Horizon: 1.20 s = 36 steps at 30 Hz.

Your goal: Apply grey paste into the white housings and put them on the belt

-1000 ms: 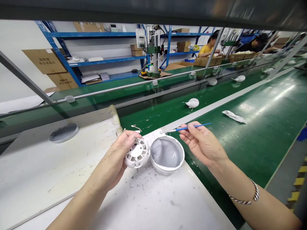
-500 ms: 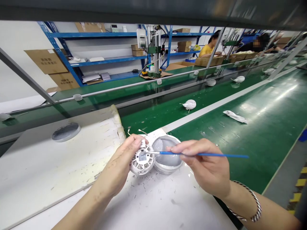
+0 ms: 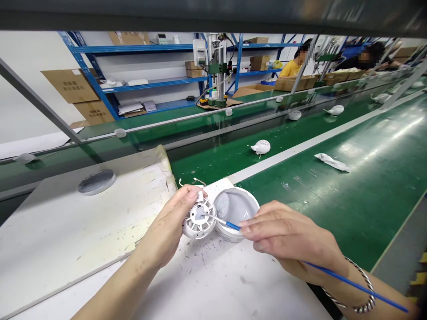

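Gripping the white spoked housing (image 3: pixel 200 222) by its edge, my left hand (image 3: pixel 170 224) curls around its left side, thumb along the top, just left of the white tub (image 3: pixel 230 237) and over the desk (image 3: pixel 216 289). My right hand (image 3: pixel 293 240) is bunched, fingers pinching the blue brush (image 3: pixel 233 226), its tip at the grey patch (image 3: pixel 199 216) on the hub. I judge the housing light and stiff, probably plastic; the thin spokes might crack if squeezed, so the outer rim is the safer hold, and grey coating could make the hub slippery. The brush should feel light, soft-tipped. The tub holds grey paste (image 3: pixel 240 209), with a glossy mound (image 3: pixel 222 205) at its left side. On the white board (image 3: pixel 50 249), a shallow round lid or dish (image 3: pixel 95 191) is coated grey inside.
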Each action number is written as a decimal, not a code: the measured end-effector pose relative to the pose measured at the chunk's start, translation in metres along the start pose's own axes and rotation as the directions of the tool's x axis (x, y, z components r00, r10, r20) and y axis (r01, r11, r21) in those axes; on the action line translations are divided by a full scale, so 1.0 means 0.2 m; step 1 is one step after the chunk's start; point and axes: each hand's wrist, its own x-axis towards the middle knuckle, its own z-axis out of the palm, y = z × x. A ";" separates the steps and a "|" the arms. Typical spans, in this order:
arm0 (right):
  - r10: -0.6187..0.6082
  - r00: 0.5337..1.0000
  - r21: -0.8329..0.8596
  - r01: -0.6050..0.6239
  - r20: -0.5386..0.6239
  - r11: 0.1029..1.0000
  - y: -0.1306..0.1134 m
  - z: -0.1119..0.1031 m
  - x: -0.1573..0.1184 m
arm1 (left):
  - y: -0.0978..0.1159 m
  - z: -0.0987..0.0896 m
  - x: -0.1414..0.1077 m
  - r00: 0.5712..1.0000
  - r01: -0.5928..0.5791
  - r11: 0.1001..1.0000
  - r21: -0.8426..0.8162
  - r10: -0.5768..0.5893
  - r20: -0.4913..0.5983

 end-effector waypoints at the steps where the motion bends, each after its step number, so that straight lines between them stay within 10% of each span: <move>1: 0.023 0.998 0.005 -0.023 -0.057 1.000 0.00 0.00 0.00 | 0.00 0.00 0.00 1.000 -0.003 1.000 0.008 0.003 0.006; 5: 0.128 0.964 0.104 -0.106 -0.232 0.989 0.01 0.01 -0.02 | 0.00 0.01 -0.02 0.999 0.005 1.000 0.030 -0.006 0.031; 11: 0.027 0.997 -0.011 -0.026 0.066 1.000 -0.02 -0.03 0.00 | 0.02 0.02 -0.03 0.999 0.016 1.000 -0.024 -0.015 0.030; 21: 0.098 0.993 0.140 -0.088 -0.069 0.986 -0.05 -0.01 -0.05 | 0.00 0.02 -0.03 0.995 0.062 0.997 -0.052 -0.057 0.077; 36: 0.076 0.990 -0.227 -0.101 -0.118 0.969 -0.08 -0.02 0.00 | 0.06 0.06 -0.14 0.947 0.155 0.988 0.014 -0.152 0.281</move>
